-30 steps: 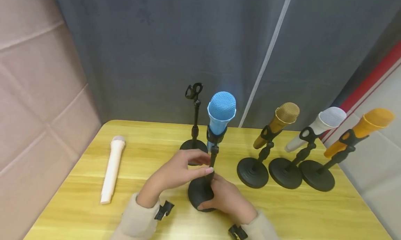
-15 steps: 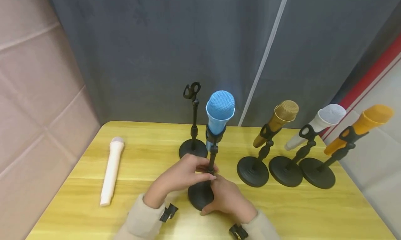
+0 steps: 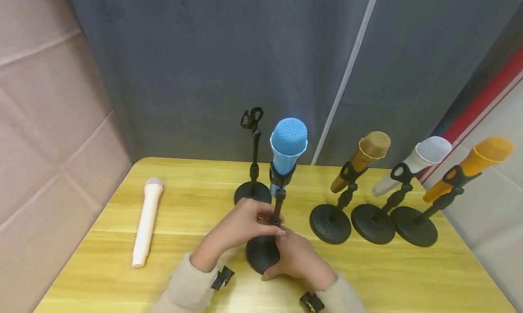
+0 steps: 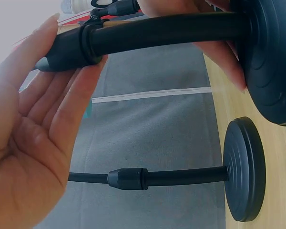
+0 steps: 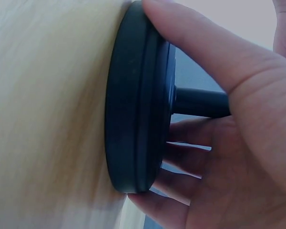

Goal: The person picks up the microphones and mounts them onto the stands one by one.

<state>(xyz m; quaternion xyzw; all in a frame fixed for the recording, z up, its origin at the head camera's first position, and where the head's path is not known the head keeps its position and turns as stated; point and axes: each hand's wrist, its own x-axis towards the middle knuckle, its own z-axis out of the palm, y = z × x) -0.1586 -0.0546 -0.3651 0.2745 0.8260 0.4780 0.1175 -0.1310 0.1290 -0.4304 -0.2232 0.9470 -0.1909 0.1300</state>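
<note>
A blue microphone (image 3: 288, 143) sits in the clip of a black desk stand (image 3: 261, 256) at the middle of the table. Thumb and fingers of my left hand (image 3: 241, 224) pinch the collar (image 4: 71, 47) partway up the stand's pole. My right hand (image 3: 300, 260) grips the round base (image 5: 133, 105), its thumb on the near edge and its fingers around the other side. The base rests on the wooden table. Behind my left hand stands another black stand (image 3: 254, 168) whose clip holds nothing. The left fingertips are partly hidden behind the pole in the head view.
A white microphone (image 3: 146, 224) lies on the table (image 3: 94, 267) at the left. Gold (image 3: 365, 158), silver-white (image 3: 421, 161) and orange (image 3: 476, 165) microphones stand in black stands on the right. A grey curtain (image 3: 229, 54) hangs behind the table.
My left hand has moved slightly right and down along the pole and closed more around it. My right thumb has shifted a little on the base edge. The stand stays in place.
</note>
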